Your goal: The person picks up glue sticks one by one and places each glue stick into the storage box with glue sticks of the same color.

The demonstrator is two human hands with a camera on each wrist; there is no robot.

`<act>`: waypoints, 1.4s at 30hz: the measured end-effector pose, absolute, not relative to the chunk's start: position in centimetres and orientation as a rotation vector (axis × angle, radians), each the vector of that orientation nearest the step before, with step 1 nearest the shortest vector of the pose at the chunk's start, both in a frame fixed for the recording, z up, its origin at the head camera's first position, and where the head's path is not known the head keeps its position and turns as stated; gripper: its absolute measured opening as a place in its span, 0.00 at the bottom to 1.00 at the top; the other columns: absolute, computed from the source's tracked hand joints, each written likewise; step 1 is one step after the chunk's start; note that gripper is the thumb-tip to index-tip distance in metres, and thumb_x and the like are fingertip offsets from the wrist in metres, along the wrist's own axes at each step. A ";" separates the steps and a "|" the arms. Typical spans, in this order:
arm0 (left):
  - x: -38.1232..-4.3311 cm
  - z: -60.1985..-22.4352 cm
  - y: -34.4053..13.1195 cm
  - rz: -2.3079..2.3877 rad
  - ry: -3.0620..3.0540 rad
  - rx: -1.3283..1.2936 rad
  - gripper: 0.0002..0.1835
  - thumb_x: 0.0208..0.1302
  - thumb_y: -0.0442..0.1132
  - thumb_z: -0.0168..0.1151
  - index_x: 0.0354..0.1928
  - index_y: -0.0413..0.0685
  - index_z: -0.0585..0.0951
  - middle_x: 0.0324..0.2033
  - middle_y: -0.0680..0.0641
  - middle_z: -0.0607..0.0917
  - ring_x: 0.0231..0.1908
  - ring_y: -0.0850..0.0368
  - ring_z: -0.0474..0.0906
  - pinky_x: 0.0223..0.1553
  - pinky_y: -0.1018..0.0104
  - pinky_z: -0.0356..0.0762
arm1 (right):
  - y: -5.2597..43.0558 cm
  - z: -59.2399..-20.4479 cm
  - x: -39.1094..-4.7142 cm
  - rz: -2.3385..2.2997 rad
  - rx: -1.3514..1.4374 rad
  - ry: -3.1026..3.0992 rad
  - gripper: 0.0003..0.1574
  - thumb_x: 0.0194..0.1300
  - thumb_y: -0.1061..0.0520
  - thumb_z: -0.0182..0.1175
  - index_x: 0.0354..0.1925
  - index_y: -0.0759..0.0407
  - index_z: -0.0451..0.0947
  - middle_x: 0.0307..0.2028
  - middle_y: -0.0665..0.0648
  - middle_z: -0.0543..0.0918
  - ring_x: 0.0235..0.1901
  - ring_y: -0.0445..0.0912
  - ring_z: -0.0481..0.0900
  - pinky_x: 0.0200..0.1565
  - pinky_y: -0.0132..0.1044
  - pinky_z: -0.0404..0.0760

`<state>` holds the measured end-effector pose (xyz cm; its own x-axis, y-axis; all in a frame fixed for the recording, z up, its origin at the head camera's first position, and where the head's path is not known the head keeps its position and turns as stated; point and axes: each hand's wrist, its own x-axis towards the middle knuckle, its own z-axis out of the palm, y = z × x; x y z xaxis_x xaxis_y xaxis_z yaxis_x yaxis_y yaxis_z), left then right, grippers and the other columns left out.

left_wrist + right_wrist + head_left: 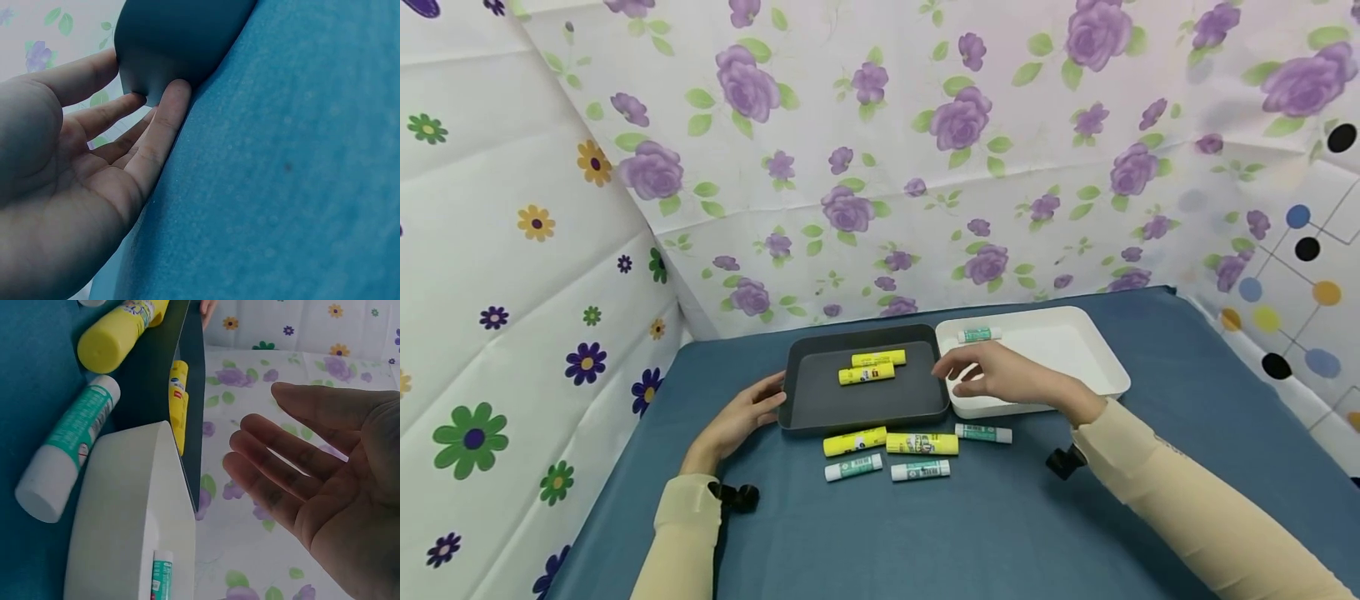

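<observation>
My left hand (739,422) rests its fingertips on the left wall of a dark grey tray (805,408); the left wrist view shows the fingers touching the tray's corner. Above the left part of a white tray (1075,358), my right hand (1000,371) hovers with relaxed fingers and nothing in them. Two yellow glue sticks, a front one (867,373) and a back one (878,357), lie in the grey tray. A green-and-white glue stick (979,334) lies at the back of the white tray.
In front of the trays lie two yellow glue sticks (854,442) (922,443) and three green-and-white glue sticks (853,467) (921,471) (983,433). Blue cloth (820,550) covers the table. A flowered sheet (850,167) hangs behind.
</observation>
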<state>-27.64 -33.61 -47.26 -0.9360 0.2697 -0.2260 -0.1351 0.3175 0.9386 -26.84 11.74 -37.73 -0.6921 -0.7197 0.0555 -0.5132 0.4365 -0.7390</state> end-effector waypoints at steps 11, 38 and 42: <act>-27.6 -47.3 -33.9 1.663 2.239 0.104 0.36 0.74 0.49 0.54 0.78 0.54 0.52 0.73 0.40 0.56 0.71 0.42 0.55 0.67 0.42 0.61 | 11.9 -39.2 -24.5 -1.160 -1.115 2.326 0.22 0.69 0.62 0.61 0.60 0.49 0.77 0.54 0.53 0.80 0.51 0.55 0.80 0.52 0.46 0.81; -27.8 -47.5 -33.7 1.659 2.250 0.105 0.36 0.75 0.49 0.54 0.78 0.53 0.53 0.73 0.41 0.57 0.71 0.42 0.55 0.67 0.41 0.59 | 10.4 -42.7 -21.3 -1.180 -1.137 2.193 0.21 0.67 0.65 0.62 0.58 0.56 0.78 0.53 0.57 0.82 0.49 0.51 0.81 0.49 0.38 0.81; -27.8 -47.5 -33.6 1.661 2.246 0.104 0.36 0.75 0.49 0.54 0.78 0.54 0.53 0.73 0.41 0.57 0.71 0.42 0.56 0.68 0.41 0.59 | 10.2 -43.1 -21.0 -1.174 -1.135 2.193 0.21 0.67 0.64 0.62 0.58 0.57 0.78 0.53 0.57 0.82 0.50 0.50 0.81 0.51 0.38 0.81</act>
